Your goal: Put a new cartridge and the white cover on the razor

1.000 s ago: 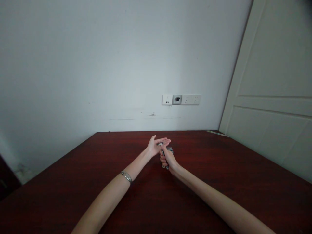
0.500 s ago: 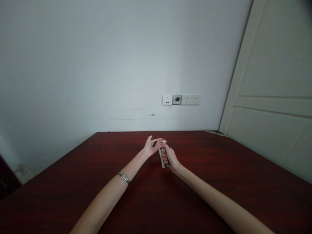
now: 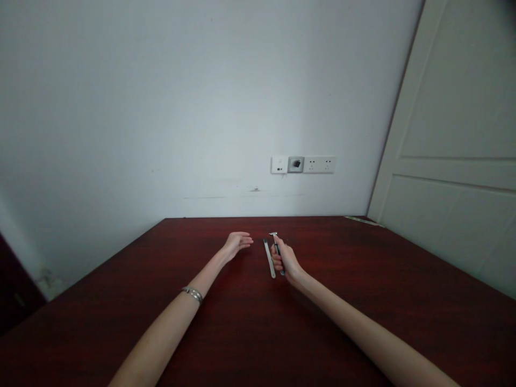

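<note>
Dark red wood fills the lower half of the view: a table point(image 3: 363, 301) pushed against a plain white wall point(image 3: 161, 107), with nothing on it but what the hands are busy with. At the left, a forearm with a metal bracelet point(image 3: 192, 293) on its wrist runs forward to the left hand point(image 3: 236, 242), which hangs palm down just over the wood, its fingers loosely curled and close together; whether it hides anything under the palm cannot be told. Just right of it, a thin pale strip point(image 3: 269, 258) lies flat on the table, apart from both hands, its far end pointing at the wall. Next comes the razor point(image 3: 276, 243), a small tool with a dark handle and a short metal crossbar at the top, standing nearly upright in the right hand point(image 3: 287, 262), whose fingers are wrapped tight around the handle with the thumb laid along it. As a judgement, the work looks midway: the strip sits loose beside the tool instead of on it, the tool is firmly held, and the left hand has nothing visible between its fingers, so joining or putting away the parts seems not yet done. Above the hands, a row of wall sockets point(image 3: 303, 164) has one dark plug in it. At the far right stands a white panelled door point(image 3: 455, 150). No brand, label or writing can be read anywhere; the tool is too small to show any marking.
</note>
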Tool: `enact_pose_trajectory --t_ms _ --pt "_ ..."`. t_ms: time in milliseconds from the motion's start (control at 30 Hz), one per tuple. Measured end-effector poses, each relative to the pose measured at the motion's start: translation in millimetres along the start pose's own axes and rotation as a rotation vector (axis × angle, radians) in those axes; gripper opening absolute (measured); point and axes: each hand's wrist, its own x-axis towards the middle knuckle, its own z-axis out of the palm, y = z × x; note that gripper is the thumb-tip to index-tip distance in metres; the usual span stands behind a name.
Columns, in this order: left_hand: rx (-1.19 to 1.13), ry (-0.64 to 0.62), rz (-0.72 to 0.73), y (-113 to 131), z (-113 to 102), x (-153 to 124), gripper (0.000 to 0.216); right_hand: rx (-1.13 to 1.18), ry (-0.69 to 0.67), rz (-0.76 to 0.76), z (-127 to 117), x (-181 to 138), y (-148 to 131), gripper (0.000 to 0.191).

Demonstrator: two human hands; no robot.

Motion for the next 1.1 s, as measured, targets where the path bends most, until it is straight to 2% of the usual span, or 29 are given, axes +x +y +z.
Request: enact_pose_trajectory --t_ms 67,133,300,433,600,800,933,1100 --pt "0.208 0.042 0.135 -3 -5 5 0.025 -0.001 -0.005 -0.004 -1 -1 0 0.041" --pt "0.282 0.068 0.198 -7 -10 8 0.029 0.003 -0.004 -0.006 -1 -1 -1 0.041" --pt "0.434 -0.016 0.279 -13 -19 8 0.034 0.026 -0.018 -0.025 -5 0 -1 0.042" --pt "0.492 -0.05 0.263 -16 -20 3 0.032 0.03 -0.017 -0.028 -6 0 -1 0.042" --pt "0.419 -0.034 0.215 -16 -18 0 0.027 -0.001 -0.011 -0.037 -7 0 -2 0.042" --pt "0.53 0.007 0.238 -17 -15 1 0.018 0.008 -0.028 -0.056 -9 3 -2 0.044" --pt "0.545 0.081 0.256 -5 -17 6 0.012 0.007 -0.064 -0.075 -12 5 -3 0.042" --pt "0.562 0.173 0.309 23 -20 8 0.017 -0.016 -0.062 -0.116 -17 14 -3 0.037"
